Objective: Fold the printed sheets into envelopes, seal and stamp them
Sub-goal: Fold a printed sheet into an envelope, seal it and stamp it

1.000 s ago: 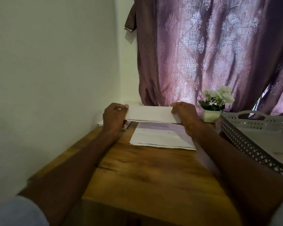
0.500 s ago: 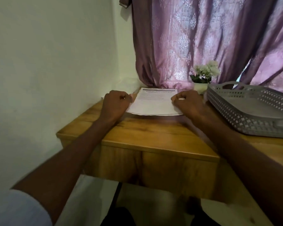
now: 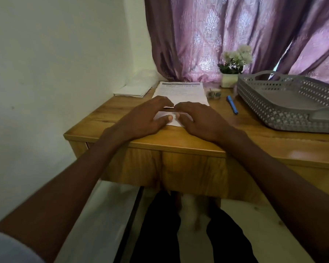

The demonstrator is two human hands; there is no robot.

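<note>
Head view of a wooden bench (image 3: pixel 179 143) set against a white wall, with a purple curtain (image 3: pixel 226 35) behind it. Both hands lie flat on a folded white sheet (image 3: pixel 166 115) near the front middle of the bench. The left hand (image 3: pixel 146 118) and the right hand (image 3: pixel 199 118) meet over the fold, fingers extended and pressing down, thumbs nearly touching; neither hand curls round the paper. Just behind the hands lies a printed sheet (image 3: pixel 180 90) with a dark header line, its near edge hidden by the fingers. A small stack of white paper (image 3: pixel 132 91) rests at the back left corner. To the right of the printed sheet are a roll of tape (image 3: pixel 214 93), a blue pen (image 3: pixel 232 104), a potted white flower (image 3: pixel 234 67) and a grey perforated tray (image 3: pixel 273 112).
</note>
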